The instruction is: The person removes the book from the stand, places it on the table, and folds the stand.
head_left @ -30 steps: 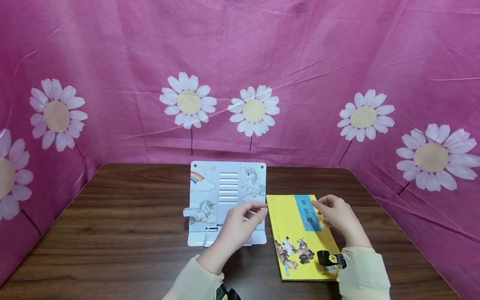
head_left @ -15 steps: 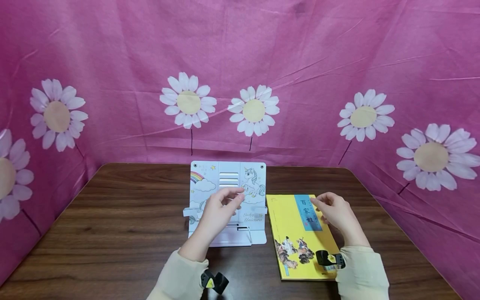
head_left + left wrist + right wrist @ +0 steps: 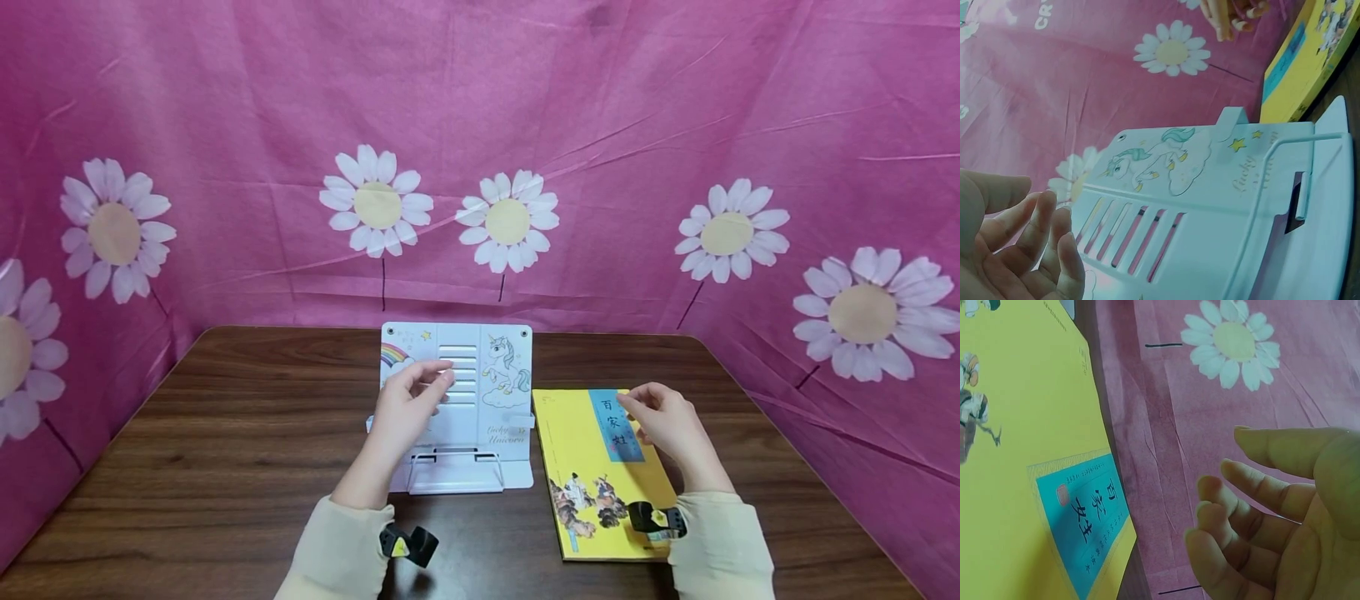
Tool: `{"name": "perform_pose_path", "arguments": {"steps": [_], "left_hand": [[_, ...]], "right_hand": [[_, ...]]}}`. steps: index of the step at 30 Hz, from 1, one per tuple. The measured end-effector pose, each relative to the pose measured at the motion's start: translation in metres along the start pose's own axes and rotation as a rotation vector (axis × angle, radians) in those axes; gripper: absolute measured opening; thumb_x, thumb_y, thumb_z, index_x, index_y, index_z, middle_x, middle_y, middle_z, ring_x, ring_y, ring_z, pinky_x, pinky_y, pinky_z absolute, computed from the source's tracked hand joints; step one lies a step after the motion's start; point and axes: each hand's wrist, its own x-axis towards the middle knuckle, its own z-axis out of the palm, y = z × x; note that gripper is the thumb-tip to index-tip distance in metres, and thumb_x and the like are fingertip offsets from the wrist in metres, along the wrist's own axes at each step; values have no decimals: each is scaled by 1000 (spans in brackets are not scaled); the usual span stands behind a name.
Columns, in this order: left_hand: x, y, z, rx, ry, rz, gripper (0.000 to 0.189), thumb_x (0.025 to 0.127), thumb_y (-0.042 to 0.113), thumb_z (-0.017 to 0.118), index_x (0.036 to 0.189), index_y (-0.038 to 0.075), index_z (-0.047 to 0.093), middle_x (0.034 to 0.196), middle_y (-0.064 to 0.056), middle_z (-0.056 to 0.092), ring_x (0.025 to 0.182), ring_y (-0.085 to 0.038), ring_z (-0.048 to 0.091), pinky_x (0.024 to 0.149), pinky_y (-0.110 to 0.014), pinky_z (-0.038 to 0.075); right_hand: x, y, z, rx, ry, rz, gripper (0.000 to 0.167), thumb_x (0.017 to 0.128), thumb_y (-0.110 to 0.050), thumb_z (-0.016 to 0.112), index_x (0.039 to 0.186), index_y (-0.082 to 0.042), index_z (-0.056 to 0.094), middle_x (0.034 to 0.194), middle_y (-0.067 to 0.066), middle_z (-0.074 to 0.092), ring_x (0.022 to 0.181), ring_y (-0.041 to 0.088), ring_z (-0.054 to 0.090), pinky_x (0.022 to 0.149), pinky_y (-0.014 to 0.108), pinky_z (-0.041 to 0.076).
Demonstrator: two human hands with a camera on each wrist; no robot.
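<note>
A white book stand (image 3: pixel 459 425) printed with unicorns and a rainbow stands upright in the middle of the table, its wire holder at the front. In front of its left half hovers my left hand (image 3: pixel 405 408), fingers loosely bent and holding nothing; the left wrist view shows the palm (image 3: pixel 1004 250) beside the slotted panel. To the right lies a yellow book (image 3: pixel 577 450) with a blue title label, closed and flat. Over its upper right edge is my right hand (image 3: pixel 667 425). In the right wrist view its relaxed fingers (image 3: pixel 1229 562) are apart from the cover, with nothing between them.
The dark wooden table (image 3: pixel 225 467) extends around the stand and the book. Behind it hangs a pink cloth (image 3: pixel 450 92) printed with white daisies, which also closes off both sides. The book lies close against the stand's right side.
My left hand has moved left across the front of the stand, uncovering its right half and wire holder. My right hand has barely shifted. Stand and book stay in place.
</note>
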Motion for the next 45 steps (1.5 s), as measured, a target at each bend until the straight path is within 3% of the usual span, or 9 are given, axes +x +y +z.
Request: {"name": "perform_pose_path", "arguments": {"steps": [17,32,40,45], "left_hand": [[4,-3,-13,2,30,-29,27,97,17,63,119,3,69,100,-19,68,77,-10,63,68,-23,52],[4,-6,-11,32,36,-24,26,96,18,64,117,4,70,97,-20,69,74,-9,62,65,-21,48],[6,-8,-11,78,31,-21,27,96,20,64,118,6,70,95,-13,70,78,-11,64,70,-25,48],[7,-9,-16,93,65,-18,27,95,20,65,117,5,71,94,-13,70,76,-8,63,67,-23,46]], "right_hand": [[3,-3,8,9,-35,-33,40,98,-38,60,114,-1,59,93,16,64,65,22,60,62,36,52],[4,-9,31,-73,-124,-100,32,97,-36,62,108,-7,62,87,8,60,60,19,59,54,32,44],[0,-11,27,-48,-112,-79,38,97,-41,61,112,-5,60,96,11,60,63,21,61,59,33,48],[2,-13,26,-31,-107,-78,39,97,-41,61,113,-5,60,97,11,60,65,22,62,61,34,49]]}}
